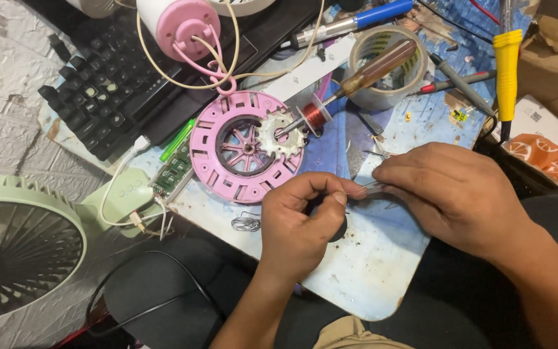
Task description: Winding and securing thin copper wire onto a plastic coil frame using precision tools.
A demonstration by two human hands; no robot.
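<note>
Two hands are seen low over a pale work board (369,258), which serves as the landmark for everything else. The left hand (298,223) is curled narrow at the board's near left part, its thumb and forefinger pinched on a small dark round part (338,229) that is mostly hidden beneath the fingers. The right hand (450,190) is closed around a thin metal tool (371,188), possibly tweezers, whose tip is brought against the left fingertips; whether the tip touches the dark part cannot be told. A small metal clip (245,223) lies at the board's left edge, just beside the left wrist.

Farther up the board, a pink round fan housing (217,169) with spokes is laid flat, and a white toothed stator (283,134) rests on its right side. A spool of copper wire (314,115) is touching the stator, threaded on a brown-handled screwdriver (376,68) that leans across a roll of tape (389,68). A green circuit board (172,171) lies off the board's left edge, beside a pale green fan (20,252) standing on the desk.

Beyond the board's far left, a black keyboard (98,97) is seen, with a pink motor cap (185,26) and its cream cable over it. At the far right, a yellow-handled tool (506,64) is stood nearly upright.
</note>
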